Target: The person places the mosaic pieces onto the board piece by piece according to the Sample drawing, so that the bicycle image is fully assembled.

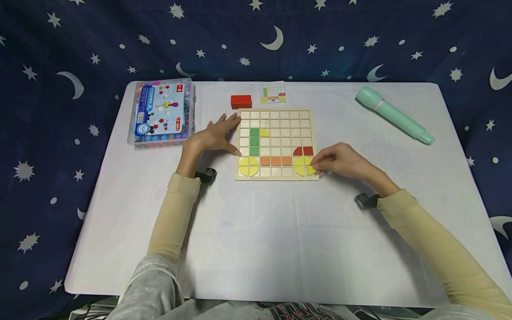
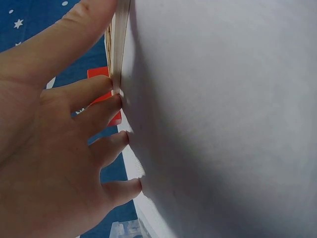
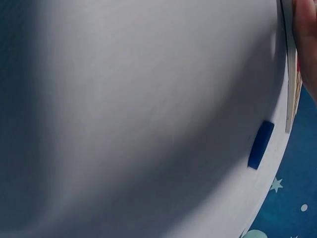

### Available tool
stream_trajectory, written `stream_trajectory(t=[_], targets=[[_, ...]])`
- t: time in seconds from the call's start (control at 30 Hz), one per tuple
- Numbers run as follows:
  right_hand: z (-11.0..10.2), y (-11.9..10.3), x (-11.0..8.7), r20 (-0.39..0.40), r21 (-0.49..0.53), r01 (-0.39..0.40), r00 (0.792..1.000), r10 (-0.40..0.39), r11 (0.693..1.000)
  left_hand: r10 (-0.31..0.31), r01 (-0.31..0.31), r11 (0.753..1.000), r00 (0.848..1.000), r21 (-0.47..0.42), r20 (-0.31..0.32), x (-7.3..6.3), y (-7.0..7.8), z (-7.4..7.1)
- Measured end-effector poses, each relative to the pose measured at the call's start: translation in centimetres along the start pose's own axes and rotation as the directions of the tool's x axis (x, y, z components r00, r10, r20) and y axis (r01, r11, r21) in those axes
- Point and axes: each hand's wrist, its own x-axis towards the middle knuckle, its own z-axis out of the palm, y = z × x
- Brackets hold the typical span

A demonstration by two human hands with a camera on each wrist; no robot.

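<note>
A wooden grid board [image 1: 276, 176] lies on the table, bearing green squares [image 1: 254, 141], orange squares [image 1: 276, 161], red tiles [image 1: 307, 151] and yellow quarter-circle tiles [image 1: 244, 166]. My left hand [image 1: 216, 134] is spread along the board's left edge, thumb and fingertips touching it; the left wrist view shows these straight fingers beside the board's side. At the lower right corner, my right hand [image 1: 340, 161] pinches a yellow quarter-circle tile [image 1: 310, 171] at its cell, fingertips partly covering it. Only a bit of that hand shows in the right wrist view.
Behind the board are a red block [image 1: 241, 102] and a printed pattern card [image 1: 273, 92]. A clear box of beads [image 1: 162, 113] stands at the back left, a mint-green stick-shaped object [image 1: 396, 115] at the right. A blue block [image 3: 261, 145] shows in the right wrist view.
</note>
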Motion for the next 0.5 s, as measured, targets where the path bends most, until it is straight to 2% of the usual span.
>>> stream_trajectory(t=[0.3,0.5], targets=[[0.74,-0.79,-0.20,-0.024,-0.072,0.023,0.999,-0.025,0.997,-0.006,0.006,1.000,1.000,-0.006,-0.003,-0.01,0.05,0.06],[0.86,-0.84,-0.25,-0.035,-0.077,0.037,0.999,-0.040,0.996,-0.004,0.004,1.000,1.000,-0.007,-0.005,0.00,0.02,0.04]])
